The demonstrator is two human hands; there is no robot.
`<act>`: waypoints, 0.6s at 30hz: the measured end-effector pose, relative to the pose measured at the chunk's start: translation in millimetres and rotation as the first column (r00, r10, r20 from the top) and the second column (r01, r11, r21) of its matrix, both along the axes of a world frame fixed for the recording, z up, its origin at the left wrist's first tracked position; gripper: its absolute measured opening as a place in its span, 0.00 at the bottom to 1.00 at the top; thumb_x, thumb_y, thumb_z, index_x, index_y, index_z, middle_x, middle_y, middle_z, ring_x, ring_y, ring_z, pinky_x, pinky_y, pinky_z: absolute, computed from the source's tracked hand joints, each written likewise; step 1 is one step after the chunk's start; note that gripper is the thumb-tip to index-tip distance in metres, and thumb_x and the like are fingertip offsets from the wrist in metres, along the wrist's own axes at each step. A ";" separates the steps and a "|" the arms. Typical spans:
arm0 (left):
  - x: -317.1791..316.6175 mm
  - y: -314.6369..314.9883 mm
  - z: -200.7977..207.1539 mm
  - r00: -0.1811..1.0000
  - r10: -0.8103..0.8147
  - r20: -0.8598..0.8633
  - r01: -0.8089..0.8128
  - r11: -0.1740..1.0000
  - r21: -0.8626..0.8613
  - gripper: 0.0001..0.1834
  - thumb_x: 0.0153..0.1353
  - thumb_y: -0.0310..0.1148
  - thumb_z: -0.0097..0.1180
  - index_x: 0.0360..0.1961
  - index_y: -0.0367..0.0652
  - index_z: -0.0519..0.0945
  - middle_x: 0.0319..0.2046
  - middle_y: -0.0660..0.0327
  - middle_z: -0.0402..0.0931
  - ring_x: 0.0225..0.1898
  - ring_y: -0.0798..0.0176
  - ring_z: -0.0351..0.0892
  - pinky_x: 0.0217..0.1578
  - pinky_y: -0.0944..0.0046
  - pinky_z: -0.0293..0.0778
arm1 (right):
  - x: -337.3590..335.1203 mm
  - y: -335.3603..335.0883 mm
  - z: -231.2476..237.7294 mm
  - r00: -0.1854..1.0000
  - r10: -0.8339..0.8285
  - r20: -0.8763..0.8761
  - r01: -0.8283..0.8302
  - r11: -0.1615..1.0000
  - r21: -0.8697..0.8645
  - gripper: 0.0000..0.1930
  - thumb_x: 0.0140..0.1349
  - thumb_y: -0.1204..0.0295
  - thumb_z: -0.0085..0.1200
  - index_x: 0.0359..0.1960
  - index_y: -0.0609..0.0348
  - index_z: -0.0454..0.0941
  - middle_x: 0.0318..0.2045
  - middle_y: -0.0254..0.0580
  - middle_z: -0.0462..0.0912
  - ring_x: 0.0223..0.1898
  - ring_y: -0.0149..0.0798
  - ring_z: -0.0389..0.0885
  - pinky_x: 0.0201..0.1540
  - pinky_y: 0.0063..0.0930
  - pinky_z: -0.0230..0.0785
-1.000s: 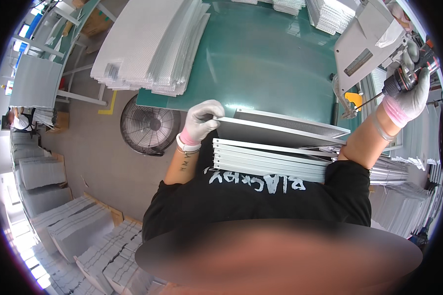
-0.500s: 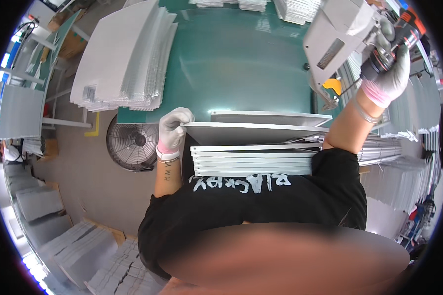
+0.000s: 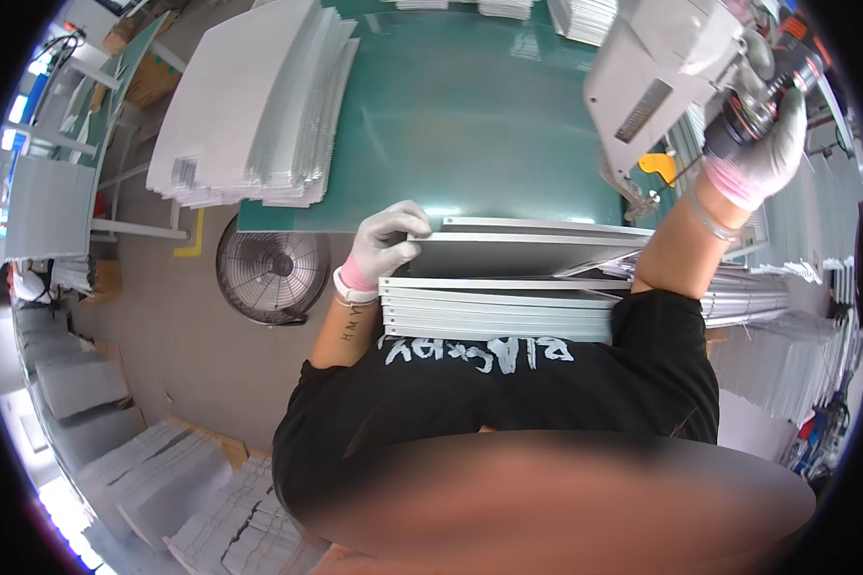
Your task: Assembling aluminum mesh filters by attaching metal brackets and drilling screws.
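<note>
My left hand (image 3: 386,251), in a white glove with a pink cuff, is closed on the left corner of a grey panel (image 3: 508,256) with a pale edge. Just beyond this panel stands another panel (image 3: 537,223), along the near edge of the green table (image 3: 451,125). Several white-edged panels (image 3: 494,311) stand stacked between the held one and my chest. Off to the right, my right hand (image 3: 772,158), gloved too, is wrapped round a black-and-orange cordless power driver (image 3: 743,117). Its long thin bit points down and left, near the pale machine.
A pale machine (image 3: 638,105) with a yellow piece (image 3: 658,167) stands at the table's right side. White perforated sheets (image 3: 244,105) are piled at the table's left. A floor fan (image 3: 276,268) is left of my left hand. Metal strips (image 3: 738,297) lie at the right.
My left hand has moved to the right, and the grey panel has shifted right with it. My right hand still holds the power driver in nearly the same place. The view has shifted slightly.
</note>
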State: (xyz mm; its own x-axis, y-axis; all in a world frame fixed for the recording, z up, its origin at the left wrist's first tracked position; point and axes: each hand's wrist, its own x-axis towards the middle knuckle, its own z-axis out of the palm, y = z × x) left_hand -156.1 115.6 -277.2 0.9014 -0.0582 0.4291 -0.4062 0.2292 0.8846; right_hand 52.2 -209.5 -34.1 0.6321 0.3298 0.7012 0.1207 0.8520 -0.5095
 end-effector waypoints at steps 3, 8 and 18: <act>-0.6 3.4 9.7 0.998 0.057 0.029 -0.060 0.994 0.086 0.11 0.58 0.32 0.65 0.39 0.37 0.83 0.36 0.57 0.76 0.36 0.66 0.72 0.38 0.68 0.68 | -1.9 -7.8 -0.7 0.998 -0.035 -0.042 0.034 0.999 -0.039 0.33 0.65 0.71 0.54 0.65 0.74 0.50 0.48 0.48 0.68 0.37 0.31 0.71 0.46 0.27 0.72; 1.5 23.2 -4.3 0.986 0.158 0.060 -0.145 0.973 -0.181 0.19 0.60 0.44 0.66 0.37 0.36 0.83 0.35 0.58 0.75 0.33 0.70 0.69 0.35 0.72 0.65 | 14.0 -34.7 -3.7 0.997 -0.073 -0.027 0.070 0.993 -0.095 0.27 0.69 0.70 0.49 0.65 0.67 0.55 0.52 0.54 0.69 0.38 0.33 0.73 0.40 0.28 0.75; 13.7 -2.9 1.3 0.997 -0.081 0.010 0.082 0.991 -0.108 0.15 0.64 0.41 0.61 0.38 0.39 0.81 0.38 0.60 0.73 0.36 0.69 0.67 0.39 0.70 0.64 | 22.2 -27.2 -8.4 0.991 0.114 -0.074 -0.113 0.993 0.013 0.27 0.67 0.73 0.51 0.64 0.68 0.56 0.43 0.48 0.65 0.36 0.31 0.70 0.39 0.21 0.72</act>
